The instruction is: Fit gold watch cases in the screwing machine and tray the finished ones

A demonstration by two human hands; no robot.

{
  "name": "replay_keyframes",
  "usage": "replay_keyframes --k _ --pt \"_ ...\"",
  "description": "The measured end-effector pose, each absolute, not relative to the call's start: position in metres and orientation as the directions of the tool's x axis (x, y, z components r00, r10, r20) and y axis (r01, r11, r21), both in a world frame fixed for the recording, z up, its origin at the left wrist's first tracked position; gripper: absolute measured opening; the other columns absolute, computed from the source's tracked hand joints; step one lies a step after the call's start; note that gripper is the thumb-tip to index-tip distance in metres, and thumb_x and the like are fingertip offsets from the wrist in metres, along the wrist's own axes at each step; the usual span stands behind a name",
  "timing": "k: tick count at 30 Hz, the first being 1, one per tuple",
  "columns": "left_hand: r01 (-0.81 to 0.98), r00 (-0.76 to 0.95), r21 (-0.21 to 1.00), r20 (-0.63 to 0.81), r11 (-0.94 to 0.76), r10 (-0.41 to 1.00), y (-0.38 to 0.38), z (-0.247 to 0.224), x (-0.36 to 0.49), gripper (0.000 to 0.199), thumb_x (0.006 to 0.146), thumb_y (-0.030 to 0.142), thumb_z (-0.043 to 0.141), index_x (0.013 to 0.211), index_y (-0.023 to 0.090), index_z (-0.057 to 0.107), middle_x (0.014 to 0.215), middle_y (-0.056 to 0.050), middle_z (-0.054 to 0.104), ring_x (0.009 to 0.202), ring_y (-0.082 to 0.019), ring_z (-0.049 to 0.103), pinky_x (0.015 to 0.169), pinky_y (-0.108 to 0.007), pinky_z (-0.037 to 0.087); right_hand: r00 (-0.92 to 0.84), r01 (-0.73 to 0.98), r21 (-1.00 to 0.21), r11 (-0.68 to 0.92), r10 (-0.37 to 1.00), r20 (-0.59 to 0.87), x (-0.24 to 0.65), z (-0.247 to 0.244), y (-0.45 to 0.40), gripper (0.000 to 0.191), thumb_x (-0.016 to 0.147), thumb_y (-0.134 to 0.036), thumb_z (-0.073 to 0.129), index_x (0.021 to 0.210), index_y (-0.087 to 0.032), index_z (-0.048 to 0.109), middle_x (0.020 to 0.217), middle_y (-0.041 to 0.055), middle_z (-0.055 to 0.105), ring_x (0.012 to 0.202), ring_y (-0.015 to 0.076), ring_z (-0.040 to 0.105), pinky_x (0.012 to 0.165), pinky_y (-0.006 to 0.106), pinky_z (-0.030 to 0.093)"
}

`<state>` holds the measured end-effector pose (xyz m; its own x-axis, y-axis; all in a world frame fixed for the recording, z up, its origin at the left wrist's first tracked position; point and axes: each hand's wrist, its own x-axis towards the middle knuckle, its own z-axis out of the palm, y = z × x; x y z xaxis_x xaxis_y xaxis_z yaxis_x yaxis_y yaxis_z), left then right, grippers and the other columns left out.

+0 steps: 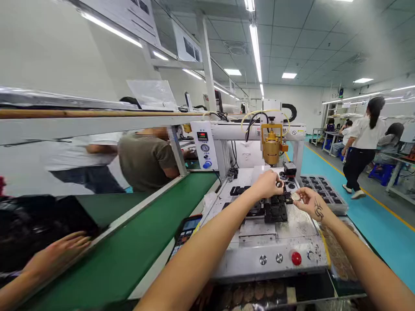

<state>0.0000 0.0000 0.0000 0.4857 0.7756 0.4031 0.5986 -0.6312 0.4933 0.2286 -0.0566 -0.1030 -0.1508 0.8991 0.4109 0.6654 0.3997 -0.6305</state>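
My left hand [268, 185] reaches over the black fixtures on the machine bed, its fingers pinched on a small ring-shaped piece [279, 184]. To its right, my right hand [308, 203] grips a small round disc, like a watch case [295, 196], by its edge between thumb and fingers. Below and between the hands sits a black fixture block [275, 211] on the white machine bed [292, 233]. Above them hangs the machine's brass-coloured head [271, 149]. The exact kind of the ring-shaped piece is too small to make out.
On the right stands a stack of clear trays [324, 194] with dark pieces. A green conveyor belt [155, 220] runs along the left, a handheld controller [186, 231] beside it. The machine's front carries a red button [296, 258]. Another person's hand [61, 250] is at far left.
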Motion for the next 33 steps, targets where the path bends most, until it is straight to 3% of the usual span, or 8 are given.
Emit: replay_keyframes --k 4,8,14,18,24,33 --pt "0.567 0.466 0.517 0.440 -0.641 0.768 -0.021 0.009 -0.030 0.018 0.079 0.027 0.074 0.094 0.019 0.069 0.098 -0.008 0.075 0.093 -0.027 0.070 0.084 -0.037 0.054 -0.256 0.655 -0.620 0.433 0.898 0.357 0.216 -0.089 -0.017 0.031 0.084 -0.038 0.076 0.107 -0.018 0.072 0.090 0.0038 0.067 0.079 0.0210 0.058 0.071 0.032 0.047" --pt "0.532 0.444 0.552 0.464 -0.642 0.767 -0.051 0.011 -0.062 0.018 0.084 0.028 0.072 0.099 0.019 0.068 0.103 -0.007 0.074 0.095 -0.024 0.069 0.087 -0.037 0.055 -0.378 0.650 -0.611 0.452 0.890 0.256 0.212 -0.078 0.003 0.030 0.082 -0.040 0.082 0.101 -0.018 0.078 0.086 0.0038 0.072 0.077 0.0215 0.064 0.067 0.031 0.048" --pt "0.495 0.436 0.603 0.449 -0.625 0.780 -0.085 0.004 -0.097 0.018 0.083 0.025 0.070 0.100 0.020 0.067 0.099 -0.005 0.072 0.092 -0.022 0.068 0.086 -0.037 0.055 -0.466 0.651 -0.581 0.489 0.861 0.202 0.216 -0.072 0.005 0.038 0.088 -0.048 0.080 0.115 -0.022 0.085 0.109 0.0096 0.079 0.096 0.0276 0.071 0.083 0.038 0.055" --pt "0.457 0.448 0.632 0.445 -0.626 0.775 -0.101 0.000 -0.108 0.019 0.083 0.025 0.069 0.102 0.021 0.067 0.100 -0.004 0.072 0.093 -0.022 0.066 0.087 -0.038 0.054 -0.487 0.657 -0.562 0.503 0.852 0.193 0.216 -0.074 0.008 0.038 0.090 -0.047 0.078 0.120 -0.024 0.085 0.117 0.0105 0.081 0.104 0.0303 0.072 0.091 0.041 0.056" --pt "0.475 0.431 0.647 0.420 -0.597 0.799 -0.125 -0.007 -0.127 0.022 0.085 0.028 0.067 0.106 0.022 0.066 0.099 -0.003 0.070 0.091 -0.022 0.065 0.086 -0.038 0.053 -0.421 0.694 -0.512 0.505 0.863 0.280 0.210 -0.088 0.006 0.034 0.098 -0.048 0.070 0.112 -0.021 0.084 0.116 0.0133 0.079 0.110 0.0320 0.068 0.095 0.044 0.053" --pt "0.526 0.383 0.653 0.391 -0.545 0.837 -0.165 -0.016 -0.151 0.028 0.083 0.028 0.066 0.111 0.025 0.069 0.105 -0.003 0.075 0.099 -0.024 0.068 0.091 -0.038 0.055 -0.374 0.739 -0.479 0.473 0.880 0.292 0.206 -0.094 0.003 0.026 0.103 -0.044 0.070 0.105 -0.019 0.076 0.104 0.0052 0.076 0.099 0.0231 0.071 0.094 0.043 0.056"
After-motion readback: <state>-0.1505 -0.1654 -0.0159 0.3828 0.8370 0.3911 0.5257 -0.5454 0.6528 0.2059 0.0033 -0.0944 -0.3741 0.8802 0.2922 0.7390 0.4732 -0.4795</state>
